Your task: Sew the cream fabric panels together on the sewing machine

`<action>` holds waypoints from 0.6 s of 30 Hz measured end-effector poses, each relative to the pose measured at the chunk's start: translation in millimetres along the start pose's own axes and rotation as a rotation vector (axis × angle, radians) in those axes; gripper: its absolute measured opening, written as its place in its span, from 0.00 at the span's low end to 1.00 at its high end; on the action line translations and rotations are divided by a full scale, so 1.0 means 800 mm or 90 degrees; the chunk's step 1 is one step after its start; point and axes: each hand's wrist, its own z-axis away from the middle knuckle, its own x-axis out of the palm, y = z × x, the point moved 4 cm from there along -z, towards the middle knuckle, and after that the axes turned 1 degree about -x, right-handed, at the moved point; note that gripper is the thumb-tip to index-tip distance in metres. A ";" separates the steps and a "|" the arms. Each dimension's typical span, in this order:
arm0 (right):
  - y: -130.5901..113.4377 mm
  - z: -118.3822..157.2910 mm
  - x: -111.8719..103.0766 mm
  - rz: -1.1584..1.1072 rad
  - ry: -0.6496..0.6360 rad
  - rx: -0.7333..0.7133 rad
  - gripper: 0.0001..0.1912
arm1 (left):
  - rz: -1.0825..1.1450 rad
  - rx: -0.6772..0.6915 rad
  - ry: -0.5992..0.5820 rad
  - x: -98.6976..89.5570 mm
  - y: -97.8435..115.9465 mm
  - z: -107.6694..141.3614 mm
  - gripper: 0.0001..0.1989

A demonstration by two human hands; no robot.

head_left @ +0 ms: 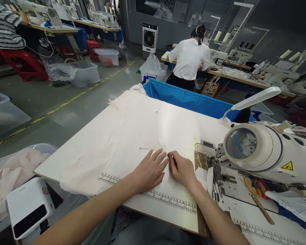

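Note:
Pale, thin fabric (142,126) is spread over the white sewing table (84,136), its far end bunched near the back edge. My left hand (151,170) lies flat on the cloth, fingers stretched out. Close beside it, my right hand (182,170) is closed in a pinch at the cloth's edge. A tiny dark spot shows at those fingertips, too small to name. Right of my right hand stands the sewing machine (255,146), its needle area a short way from my knuckles. A printed ruler strip (168,200) runs along the table's front, partly under my left forearm.
Scissors (252,187) and a tool with a brown handle (262,209) lie by the machine. A blue cloth bin (186,97) borders the table's back. At left are a white device (30,207) and piled fabric (17,166). A person in white (190,58) sits ahead.

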 end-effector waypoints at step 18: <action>0.016 0.029 -0.012 -0.070 -0.020 0.025 0.11 | 0.025 0.001 0.012 0.008 -0.001 0.004 0.22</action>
